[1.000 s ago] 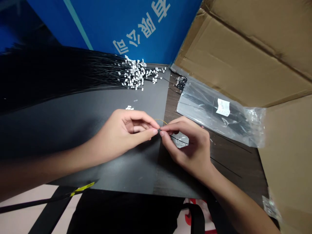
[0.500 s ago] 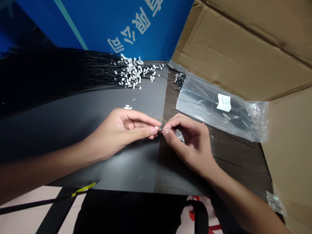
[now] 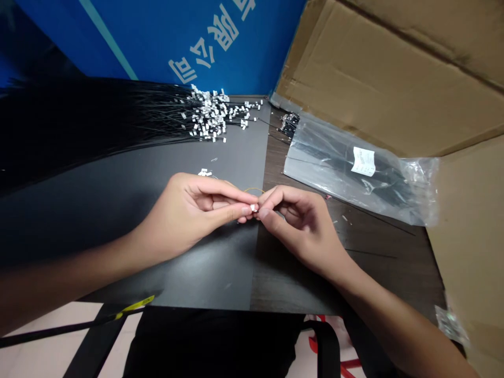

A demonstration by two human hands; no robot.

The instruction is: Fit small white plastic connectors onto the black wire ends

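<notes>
A small white plastic connector (image 3: 254,208) sits at the centre of the view, held in the air above the line where the mat meets the table, and a thin yellow wire (image 3: 254,189) curves from it toward 12 o'clock. The left hand (image 3: 192,207) comes from 9 o'clock, with the wrist almost flat. Its thumb and index finger are nearly closed and pinch the connector, and the other fingers curl loosely. The right hand (image 3: 303,223) comes from 4 o'clock, with the wrist raised. Its thumb and index finger also close at the connector, but I cannot tell if they grip the connector or only the wire end. Only this one piece is in the hands. At 11 o'clock a large fan of thin black wires (image 3: 118,113) ends in many white connectors (image 3: 208,115), and a few loose white pieces (image 3: 203,172) lie nearer. All rest on a black mat (image 3: 205,278). At 2 o'clock, a clear plastic bag (image 3: 338,173) with black strands inside lies on a dark wooden table (image 3: 299,283), before brown cardboard (image 3: 394,79). A blue board (image 3: 157,42) with white lettering stands at 12 o'clock.
</notes>
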